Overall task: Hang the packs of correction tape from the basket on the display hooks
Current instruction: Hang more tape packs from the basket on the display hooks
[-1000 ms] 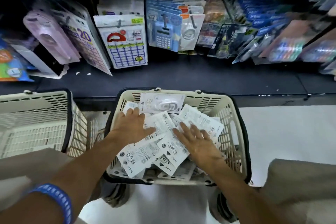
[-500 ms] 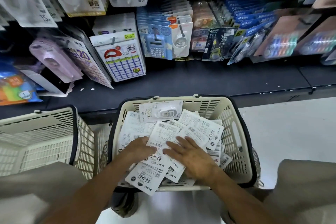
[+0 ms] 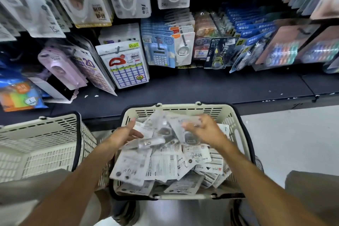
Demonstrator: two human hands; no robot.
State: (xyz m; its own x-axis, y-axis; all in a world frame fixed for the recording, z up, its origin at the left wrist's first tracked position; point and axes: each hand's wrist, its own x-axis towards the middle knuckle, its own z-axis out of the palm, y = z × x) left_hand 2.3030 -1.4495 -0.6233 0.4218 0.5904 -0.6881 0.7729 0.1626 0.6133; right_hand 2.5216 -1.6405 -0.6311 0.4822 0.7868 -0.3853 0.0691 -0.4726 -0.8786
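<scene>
Head view: both hands (image 3: 126, 134) (image 3: 203, 130) raised over the basket (image 3: 236, 124), grips grasping blurred packs (image 3: 161, 134).

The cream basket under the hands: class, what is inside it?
The basket holds a loose heap of white correction tape packs, which both hands are lifting blurred ones from. Its floor is covered.

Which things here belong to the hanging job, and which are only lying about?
Job: packs of correction tape; basket; left hand; right hand; lifted packs, blurred.

Lying about: second basket; calculator packs; label sheets.
</scene>
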